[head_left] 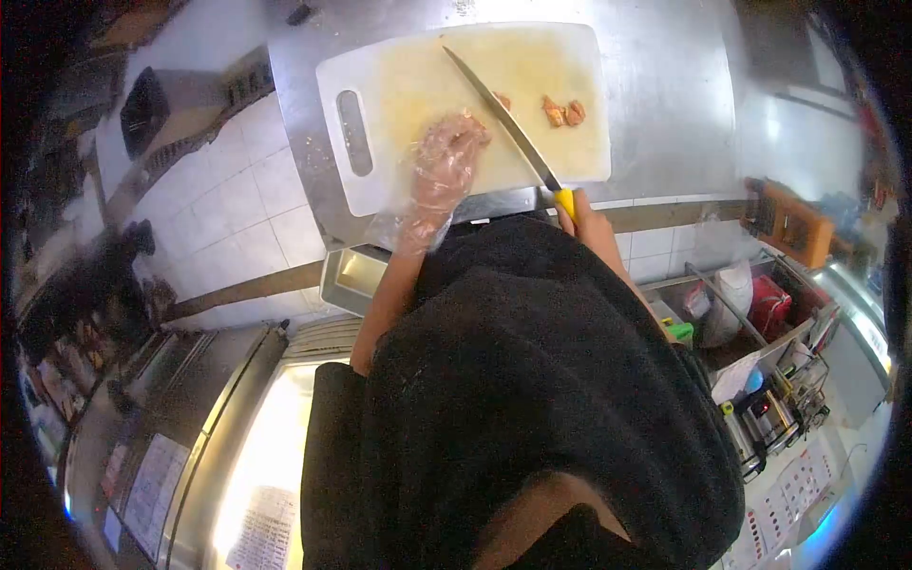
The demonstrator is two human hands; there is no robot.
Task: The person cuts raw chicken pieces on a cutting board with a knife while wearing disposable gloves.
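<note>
Clear, crinkled plastic covers the left hand (445,163), which is lowered over the long white cutting board with a yellowed surface (404,71), its fingers bent towards the blade; through the shiny film I cannot tell whether they are together or clamped on anything, though a reddish-brown patch near their tips may be a piece of food. Bare, the right hand (587,226) has its fingers closed around the yellow handle of a long steel knife (513,130), whose blade slants away across the board, between the gloved fingers and most of the cooked-looking, orange-brown food. One small orange-brown morsel (503,100) lies just beside the blade, on its right, clear of the left fingers; a cluster of orange-brown chunks (564,112) sits farther right, well apart from both hands. Beneath the board is a grey metal worktop (670,104)
</note>
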